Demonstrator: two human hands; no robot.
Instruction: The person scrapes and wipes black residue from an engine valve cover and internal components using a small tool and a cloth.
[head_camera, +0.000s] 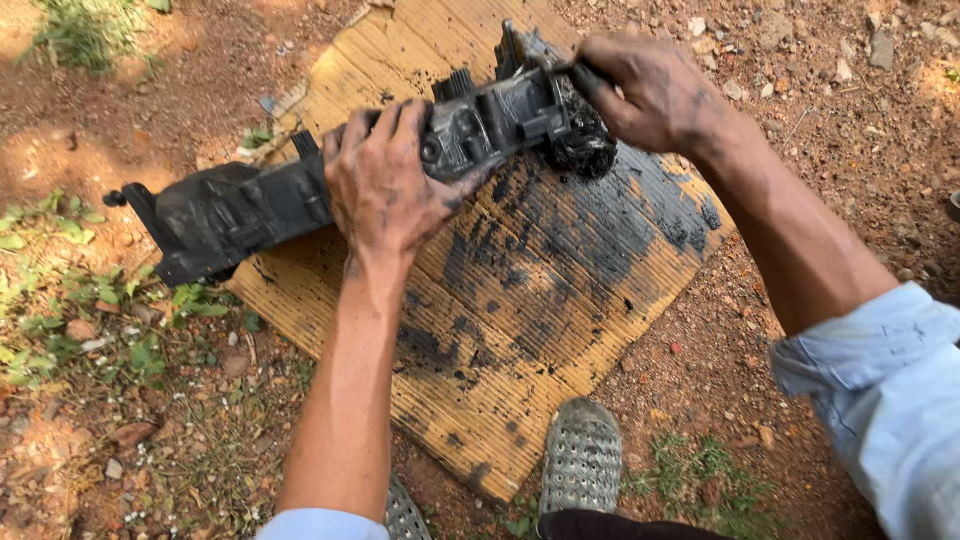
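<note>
Head view is looking down on a long black plastic engine cover (240, 210), smeared with grease, which is lying slantwise across the far part of a ribbed brown board (560, 330) on the ground. Its left end is hanging out past the board's edge above red dirt (820, 110) and low weeds (60, 290), while its right end is rising toward the board's far corner.

The left hand (385, 180) is lying over the cover's middle, palm down, fingers curling over the far edge and thumb reaching right along the near side, so it is gripping the part rather than lying flat. The right hand (650, 90) is coming in from the right at the cover's upper end, its fingers bending closed around that end just above a dark, oily round clump (580, 145) which is sitting at the part's tip; I cannot tell whether the fingers are pinching a small tool or only the plastic itself. The cover is thus running between the two hands, with most of its length stretching left of the left hand.

Black oil stains are spreading over the board just below the hands. A grey perforated shoe (582, 460) is resting at the board's near edge, and a light blue sleeve (880, 380) is covering the right upper arm. Both hands are looking blackened with grease.
</note>
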